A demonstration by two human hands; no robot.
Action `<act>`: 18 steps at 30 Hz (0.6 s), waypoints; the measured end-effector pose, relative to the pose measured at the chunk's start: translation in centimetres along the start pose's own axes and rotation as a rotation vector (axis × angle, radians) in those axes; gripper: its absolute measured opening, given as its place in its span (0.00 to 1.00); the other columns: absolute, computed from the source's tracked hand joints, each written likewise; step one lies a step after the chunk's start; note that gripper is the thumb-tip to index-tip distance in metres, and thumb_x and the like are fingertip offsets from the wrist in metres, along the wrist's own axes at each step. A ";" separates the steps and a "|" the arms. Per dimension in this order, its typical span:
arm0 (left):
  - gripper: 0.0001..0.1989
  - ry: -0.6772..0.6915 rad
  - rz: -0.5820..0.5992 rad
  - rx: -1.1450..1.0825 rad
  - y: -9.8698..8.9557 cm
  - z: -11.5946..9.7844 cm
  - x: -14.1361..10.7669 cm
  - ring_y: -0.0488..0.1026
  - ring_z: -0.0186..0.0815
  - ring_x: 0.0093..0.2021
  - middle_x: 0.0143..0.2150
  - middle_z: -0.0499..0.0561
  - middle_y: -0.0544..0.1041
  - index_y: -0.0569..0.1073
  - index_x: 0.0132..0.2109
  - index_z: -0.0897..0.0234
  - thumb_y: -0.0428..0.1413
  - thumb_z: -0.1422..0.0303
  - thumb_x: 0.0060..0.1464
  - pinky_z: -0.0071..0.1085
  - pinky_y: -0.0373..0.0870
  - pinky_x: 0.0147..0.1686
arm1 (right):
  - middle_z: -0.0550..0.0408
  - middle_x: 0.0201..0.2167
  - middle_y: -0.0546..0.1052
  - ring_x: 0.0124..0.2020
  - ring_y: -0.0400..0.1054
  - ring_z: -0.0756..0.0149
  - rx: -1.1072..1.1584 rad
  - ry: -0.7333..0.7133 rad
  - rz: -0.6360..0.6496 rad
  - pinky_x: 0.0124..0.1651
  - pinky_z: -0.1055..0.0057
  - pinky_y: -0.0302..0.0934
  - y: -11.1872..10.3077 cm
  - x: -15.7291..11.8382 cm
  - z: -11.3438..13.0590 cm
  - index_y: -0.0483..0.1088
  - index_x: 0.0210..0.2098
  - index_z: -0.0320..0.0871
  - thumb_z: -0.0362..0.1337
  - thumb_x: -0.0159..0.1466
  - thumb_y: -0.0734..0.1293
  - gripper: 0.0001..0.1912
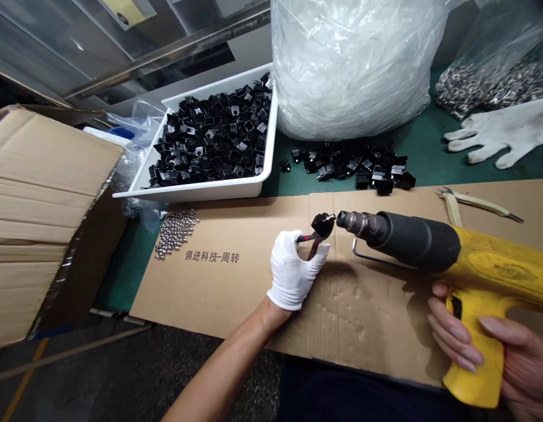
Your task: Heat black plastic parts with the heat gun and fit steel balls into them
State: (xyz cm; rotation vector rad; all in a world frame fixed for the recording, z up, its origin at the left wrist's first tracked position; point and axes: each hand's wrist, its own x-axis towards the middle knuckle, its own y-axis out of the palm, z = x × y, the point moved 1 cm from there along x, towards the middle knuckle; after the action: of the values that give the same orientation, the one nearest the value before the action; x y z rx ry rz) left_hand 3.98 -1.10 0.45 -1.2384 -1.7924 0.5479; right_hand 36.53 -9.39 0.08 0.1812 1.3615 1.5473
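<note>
- Black, boxy plastic piece [321,226] with shiny metal pin [330,217]: at one o'clock from the white-gloved left hand [293,272], pin near a ridged metal nozzle [359,224].
- Left fingers: curled round red-and-black pliers [314,248] bearing the piece.
- Bare right hand [519,354], four o'clock from the left: fingers wrapped round the yellow plastic heat gun [495,264].

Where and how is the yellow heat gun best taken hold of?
Probably by the yellow handle, which drops from the heat gun like a pistol's, coming from the right; the right grip wraps it there. The metal nozzle, possibly hot, points left toward the black part, so that end is better avoided.
</note>
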 end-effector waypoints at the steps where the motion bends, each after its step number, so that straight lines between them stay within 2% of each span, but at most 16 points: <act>1: 0.23 0.000 0.000 0.001 0.0 0.0 0.0 0.74 0.39 0.37 0.40 0.53 0.74 0.71 0.47 0.62 0.62 0.47 0.61 0.36 0.72 0.38 | 0.52 0.30 0.71 0.23 0.62 0.66 -0.001 0.003 0.007 0.24 0.68 0.59 0.0 0.0 0.0 0.74 0.55 0.49 0.45 0.66 0.69 0.18; 13: 0.22 0.020 -0.033 0.063 0.1 -0.1 0.0 0.73 0.39 0.35 0.39 0.52 0.74 0.70 0.46 0.62 0.62 0.48 0.60 0.35 0.71 0.37 | 0.52 0.31 0.71 0.24 0.62 0.67 -0.020 0.010 0.021 0.26 0.68 0.59 0.2 -0.1 0.2 0.74 0.55 0.49 0.45 0.66 0.69 0.19; 15: 0.21 0.012 -0.078 0.111 0.2 -0.1 0.0 0.73 0.39 0.34 0.37 0.51 0.73 0.70 0.45 0.62 0.62 0.49 0.60 0.35 0.71 0.36 | 0.52 0.31 0.71 0.24 0.62 0.66 -0.009 0.007 0.028 0.26 0.68 0.60 -0.1 -0.1 0.0 0.74 0.55 0.49 0.45 0.66 0.69 0.19; 18: 0.18 -0.011 -0.204 0.233 0.6 0.5 0.2 0.71 0.38 0.31 0.33 0.48 0.71 0.69 0.42 0.60 0.64 0.53 0.56 0.34 0.68 0.33 | 0.51 0.31 0.71 0.23 0.62 0.66 0.013 -0.010 0.054 0.25 0.68 0.60 -0.4 0.0 -0.3 0.73 0.56 0.49 0.46 0.67 0.68 0.20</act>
State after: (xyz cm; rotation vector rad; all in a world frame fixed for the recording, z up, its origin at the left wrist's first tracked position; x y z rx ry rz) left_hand 3.86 -0.67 -0.17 -0.8849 -1.7822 0.6257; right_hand 36.57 -9.67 -0.36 0.2346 1.3688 1.5808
